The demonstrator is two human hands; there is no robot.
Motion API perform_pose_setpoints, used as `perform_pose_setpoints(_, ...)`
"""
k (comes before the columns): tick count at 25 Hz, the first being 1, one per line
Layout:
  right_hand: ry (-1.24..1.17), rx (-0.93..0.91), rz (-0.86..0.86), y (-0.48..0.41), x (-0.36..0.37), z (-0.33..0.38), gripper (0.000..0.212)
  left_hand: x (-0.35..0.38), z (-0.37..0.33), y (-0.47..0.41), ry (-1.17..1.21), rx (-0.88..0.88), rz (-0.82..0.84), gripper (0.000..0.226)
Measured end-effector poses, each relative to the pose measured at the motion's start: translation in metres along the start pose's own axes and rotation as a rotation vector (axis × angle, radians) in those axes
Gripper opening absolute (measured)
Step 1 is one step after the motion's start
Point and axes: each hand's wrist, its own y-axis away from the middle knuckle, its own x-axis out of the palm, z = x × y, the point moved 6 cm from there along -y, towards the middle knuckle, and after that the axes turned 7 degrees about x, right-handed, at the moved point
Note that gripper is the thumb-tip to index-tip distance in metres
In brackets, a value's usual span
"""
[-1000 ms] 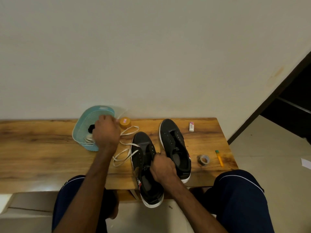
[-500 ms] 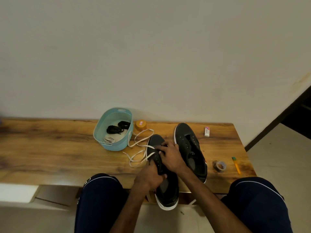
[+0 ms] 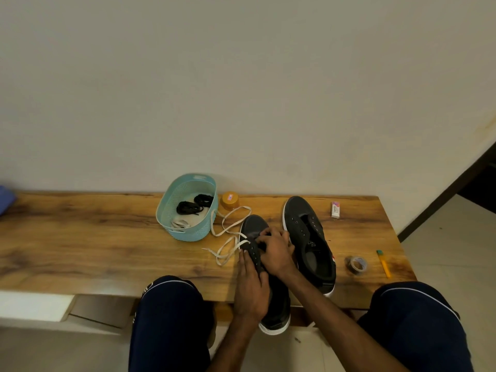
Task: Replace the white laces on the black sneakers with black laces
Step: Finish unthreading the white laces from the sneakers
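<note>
Whereas the left hand (image 3: 251, 288) was at the basket a second ago, it now clasps the near black sneaker (image 3: 264, 267) along its left side. Right hand (image 3: 276, 251) pinches at the eyelet row, where the white lace (image 3: 228, 237) is still threaded; its loose flat loops trail left across the wood-grain tabletop (image 3: 94, 242). This sneaker's heel overhangs the front edge. Second black sneaker (image 3: 308, 237) lies unlaced, just right. Perforated teal plastic basket (image 3: 200, 232) holds coiled black laces (image 3: 193, 205) and one white. Tabletop left of the basket is bare.
</note>
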Motion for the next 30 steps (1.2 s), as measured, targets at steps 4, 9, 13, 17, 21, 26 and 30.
perform_pose_setpoints(4,-0.014,0.006,0.0,0.0005,0.0006,0.0012,0.019,0.0001,0.0015,-0.0002,-0.028,0.004,-0.01,0.068)
perform_pose_setpoints(9,-0.08,0.052,0.034,-0.0037,0.0032,-0.0025,0.013,0.0009,0.0008,0.0011,-0.052,0.006,-0.036,0.068)
perform_pose_setpoints(13,-0.058,0.055,0.045,-0.0033,0.0015,-0.0003,0.014,0.0011,0.0005,-0.0007,-0.065,0.016,-0.027,0.067)
perform_pose_setpoints(17,-0.042,0.034,0.081,-0.0032,0.0062,-0.0025,0.021,-0.0008,-0.0011,0.0018,-0.071,0.026,-0.031,0.067)
perform_pose_setpoints(21,-0.039,0.06,0.084,-0.0029,0.008,-0.0017,0.019,-0.0006,0.0025,-0.0008,-0.108,0.056,-0.019,0.067)
perform_pose_setpoints(26,-0.015,0.059,0.122,-0.0036,0.0092,-0.0023,0.024,0.0004,0.0009,-0.0007,-0.13,0.06,-0.01,0.068)
perform_pose_setpoints(30,-0.157,0.072,0.025,0.0044,-0.0003,0.0016,0.009,0.001,0.0045,-0.0019,-0.177,0.066,0.009,0.068)
